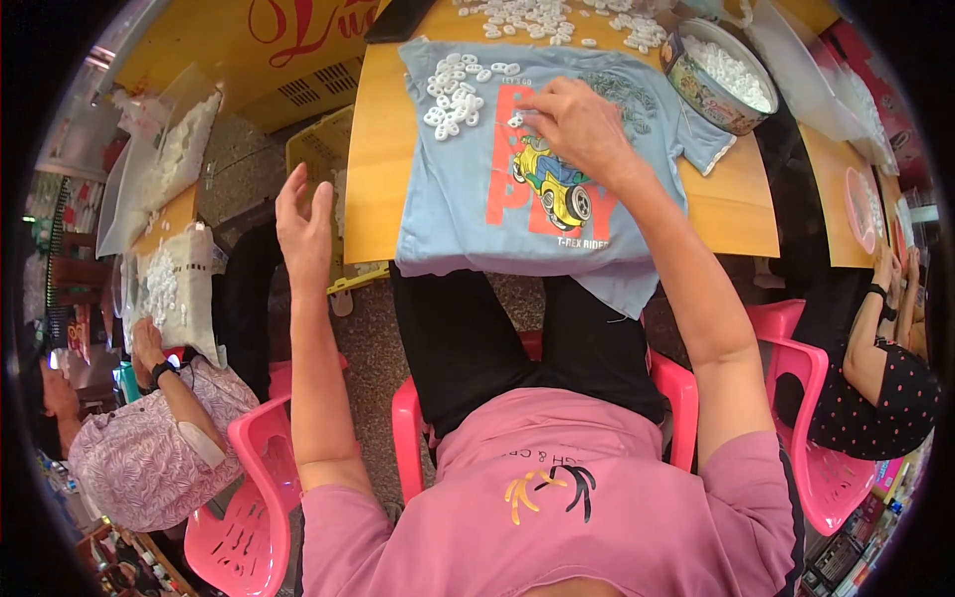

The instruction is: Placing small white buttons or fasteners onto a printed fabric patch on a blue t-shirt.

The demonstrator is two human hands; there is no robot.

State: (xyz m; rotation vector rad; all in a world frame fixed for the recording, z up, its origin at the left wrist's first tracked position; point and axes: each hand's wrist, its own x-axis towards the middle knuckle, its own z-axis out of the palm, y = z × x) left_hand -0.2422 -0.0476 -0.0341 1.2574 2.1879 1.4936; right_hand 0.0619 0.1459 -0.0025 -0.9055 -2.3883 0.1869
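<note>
A light blue printed T-shirt [448,199] lies spread over the near part of the wooden table. Above its print my right hand [580,127] has its fingers bent and drawn together at a small white oval plastic piece [516,118]; part of the grip is hidden. A cluster of similar white oval pieces [460,97] rests on the shirt's upper left. My left hand [304,227] is raised beside the table's left edge, fingers and thumb apart, holding nothing.
More white pieces [527,18] lie across the far side of the table [375,159]. A round tin [744,117] full of white pieces stands at the right. A yellow crate [316,149] sits below left. People work at both sides, near pink chairs [261,497].
</note>
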